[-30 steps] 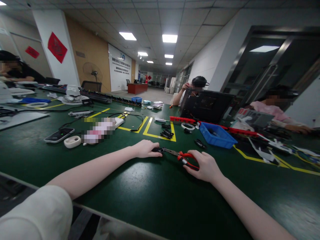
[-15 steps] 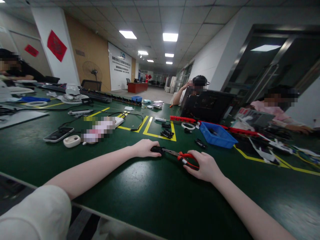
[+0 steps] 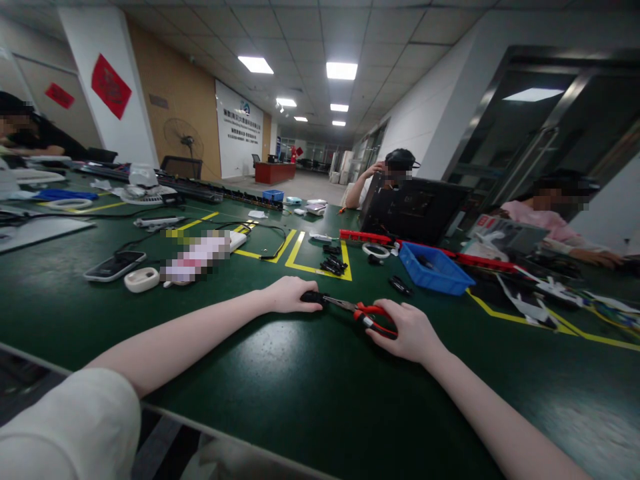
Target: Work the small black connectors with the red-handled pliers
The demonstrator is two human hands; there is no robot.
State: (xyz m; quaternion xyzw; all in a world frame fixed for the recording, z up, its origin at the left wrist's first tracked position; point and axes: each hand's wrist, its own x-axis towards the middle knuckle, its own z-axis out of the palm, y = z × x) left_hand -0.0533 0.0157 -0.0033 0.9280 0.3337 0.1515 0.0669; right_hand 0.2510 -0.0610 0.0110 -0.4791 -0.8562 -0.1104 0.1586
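Observation:
My left hand point(image 3: 290, 295) pinches a small black part point(image 3: 312, 298) between thumb and fingers, just above the green tabletop point(image 3: 300, 387). From the right, the tips of red-and-black needle-nose pliers point(image 3: 367, 316) meet the part's right end. Whether the jaws bite on it is too small to tell. The pliers' handles lie in the closed fingers of my right hand point(image 3: 407, 328). Beyond my hands, several similar black parts point(image 3: 333, 265) lie inside a yellow tape outline. More black pieces point(image 3: 401, 286) rest to the right, near a blue bin point(image 3: 435, 269).
A phone point(image 3: 115, 266), a cream round case point(image 3: 142, 280) and a blurred pinkish item point(image 3: 197, 259) lie to the left. A black cable point(image 3: 270, 230) curls behind them. A dark monitor-like panel point(image 3: 413, 212) stands at the back right. Other people sit around the table.
Almost nothing differs. The view has shifted very slightly; both hands keep their hold on the black part and the pliers.

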